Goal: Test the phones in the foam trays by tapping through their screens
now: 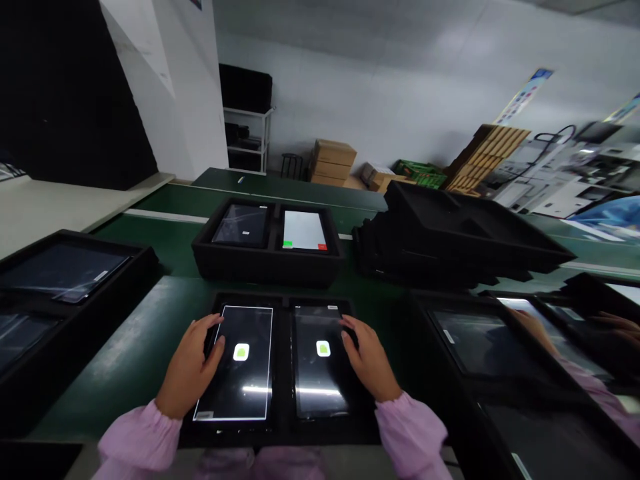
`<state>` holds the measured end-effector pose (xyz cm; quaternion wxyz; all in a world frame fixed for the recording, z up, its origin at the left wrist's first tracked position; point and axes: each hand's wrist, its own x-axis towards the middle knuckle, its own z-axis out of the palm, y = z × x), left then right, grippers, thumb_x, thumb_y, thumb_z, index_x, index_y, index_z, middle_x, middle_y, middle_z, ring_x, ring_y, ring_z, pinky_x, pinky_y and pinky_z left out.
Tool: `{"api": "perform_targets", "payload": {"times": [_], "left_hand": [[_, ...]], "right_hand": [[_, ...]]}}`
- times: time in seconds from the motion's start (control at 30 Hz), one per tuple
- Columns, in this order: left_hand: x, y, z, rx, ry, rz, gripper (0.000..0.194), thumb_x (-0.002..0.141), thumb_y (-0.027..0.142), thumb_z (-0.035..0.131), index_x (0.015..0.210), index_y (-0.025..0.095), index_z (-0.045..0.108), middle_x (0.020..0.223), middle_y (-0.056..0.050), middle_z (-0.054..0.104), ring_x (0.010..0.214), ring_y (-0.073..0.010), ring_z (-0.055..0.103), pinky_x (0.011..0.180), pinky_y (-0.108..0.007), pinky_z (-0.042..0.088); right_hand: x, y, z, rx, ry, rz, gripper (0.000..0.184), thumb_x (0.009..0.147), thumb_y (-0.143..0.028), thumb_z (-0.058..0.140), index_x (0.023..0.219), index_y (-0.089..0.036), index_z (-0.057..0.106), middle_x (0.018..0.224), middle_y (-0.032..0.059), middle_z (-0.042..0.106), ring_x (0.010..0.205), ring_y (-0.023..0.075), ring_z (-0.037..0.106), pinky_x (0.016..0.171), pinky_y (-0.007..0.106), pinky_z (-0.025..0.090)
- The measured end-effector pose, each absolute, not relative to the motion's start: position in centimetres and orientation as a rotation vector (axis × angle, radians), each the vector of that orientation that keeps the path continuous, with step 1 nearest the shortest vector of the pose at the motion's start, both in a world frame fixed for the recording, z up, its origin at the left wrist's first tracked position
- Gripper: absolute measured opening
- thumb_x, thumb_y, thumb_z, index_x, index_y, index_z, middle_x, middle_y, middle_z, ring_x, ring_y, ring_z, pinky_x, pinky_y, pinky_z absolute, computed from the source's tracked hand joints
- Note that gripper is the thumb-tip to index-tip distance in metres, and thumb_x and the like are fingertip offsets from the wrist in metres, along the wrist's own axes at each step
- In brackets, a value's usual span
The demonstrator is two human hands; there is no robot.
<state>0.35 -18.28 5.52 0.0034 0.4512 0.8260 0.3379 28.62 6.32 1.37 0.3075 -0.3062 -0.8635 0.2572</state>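
Note:
In front of me a black foam tray (283, 373) holds two tablets side by side. The left tablet (235, 383) has a lit screen with a white border and a green icon. The right tablet (320, 380) shows a similar green icon on a dark screen. My left hand (190, 365) is at the outer edge of the left tablet, thumb and fingers apart, holding nothing. At the right tablet's outer edge is my right hand (370, 360), also open, thumb and fingers spread. Whether the fingertips press on the tablets, I cannot tell.
Behind stands another foam tray (265, 265) with two tablets, one screen white. Stacked black trays (450, 233) lie to its right. More tablet trays flank me, left (145, 257) and right (425, 333). Another person's hand (533, 330) reaches in at right. The green table (135, 340) lies beneath.

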Motion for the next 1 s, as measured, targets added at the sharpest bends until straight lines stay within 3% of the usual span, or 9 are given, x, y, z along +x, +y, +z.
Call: {"api": "perform_targets", "payload": {"times": [0.1, 0.23, 0.5, 0.7, 1.0], "left_hand": [[-0.9, -17.3, 3.9, 1.440, 2.572, 1.149, 0.036, 0.095, 0.042, 0.047, 0.123, 0.021, 0.057, 0.122, -0.009, 0.066, 0.118, -0.0264, 0.060, 0.106, -0.049, 0.047], [-1.6, -17.2, 2.0, 1.484, 2.563, 1.106, 0.039, 0.094, 0.042, 0.047, 0.123, 0.020, 0.057, 0.123, -0.010, 0.066, 0.122, -0.0287, 0.057, 0.109, -0.051, 0.044], [-2.0, -17.2, 2.3, 1.242, 2.632, 1.019, 0.046, 0.091, 0.045, 0.045, 0.128, 0.019, 0.054, 0.128, -0.010, 0.064, 0.124, -0.0301, 0.055, 0.102, -0.049, 0.049], [-2.3, -17.3, 1.8, 1.266, 2.656, 1.077, 0.040, 0.087, 0.034, 0.044, 0.121, 0.019, 0.059, 0.123, -0.008, 0.067, 0.121, -0.0283, 0.057, 0.105, -0.051, 0.048], [-1.4, -17.8, 1.7, 1.389, 2.645, 0.952, 0.038, 0.090, 0.022, 0.041, 0.122, 0.018, 0.062, 0.131, -0.011, 0.063, 0.131, -0.0251, 0.052, 0.111, -0.049, 0.046]], "right_hand": [[27.5, 6.9, -0.6, -0.877, -2.154, 0.652, 0.035, 0.099, -0.032, 0.043, 0.126, -0.015, 0.057, 0.114, 0.0129, 0.068, 0.113, 0.0270, 0.060, 0.100, 0.050, 0.049], [27.3, 6.9, -1.8, -0.918, -2.166, 0.674, 0.033, 0.099, -0.030, 0.042, 0.124, -0.016, 0.057, 0.112, 0.0113, 0.069, 0.114, 0.0263, 0.059, 0.100, 0.048, 0.049], [27.3, 7.1, -1.7, -0.874, -2.307, 0.654, 0.029, 0.099, -0.026, 0.042, 0.119, -0.017, 0.061, 0.117, 0.0100, 0.068, 0.115, 0.0269, 0.058, 0.101, 0.048, 0.046], [27.3, 7.2, -1.9, -0.860, -2.353, 0.635, 0.030, 0.098, -0.025, 0.041, 0.119, -0.016, 0.061, 0.116, 0.0097, 0.069, 0.114, 0.0268, 0.059, 0.101, 0.048, 0.045], [28.3, 7.4, -3.4, -0.983, -2.217, 0.725, 0.039, 0.097, -0.041, 0.043, 0.121, -0.017, 0.062, 0.118, 0.0100, 0.069, 0.113, 0.0294, 0.060, 0.100, 0.049, 0.045]]}}
